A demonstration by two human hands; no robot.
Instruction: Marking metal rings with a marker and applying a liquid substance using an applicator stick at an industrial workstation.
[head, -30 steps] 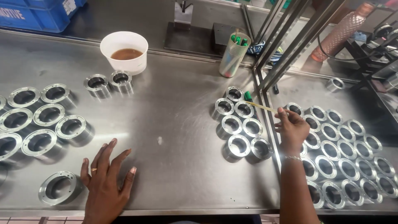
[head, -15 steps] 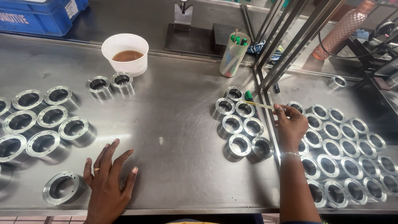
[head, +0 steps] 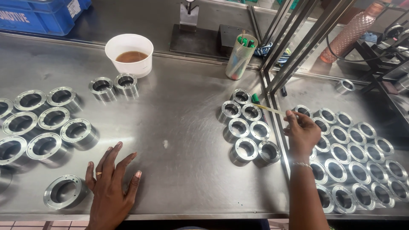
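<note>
My left hand (head: 111,185) lies flat on the steel table (head: 179,127), fingers spread, holding nothing; a metal ring (head: 64,191) sits just left of it. My right hand (head: 303,133) is closed on a thin yellowish stick (head: 269,109) whose tip points left toward a green marker (head: 256,99) and a cluster of several steel rings (head: 247,127). The hand hovers over the left edge of a larger field of rings (head: 358,157) on the right.
A white cup of brown liquid (head: 129,54) stands at the back, two rings (head: 114,86) in front of it. Several larger rings (head: 40,125) lie at far left. A cup of green pens (head: 239,57), slanted metal bars (head: 294,42) and a blue crate (head: 42,12) stand behind.
Both hands stay almost where they were; the view has shifted slightly. My right hand still grips the stick over the same rings.
</note>
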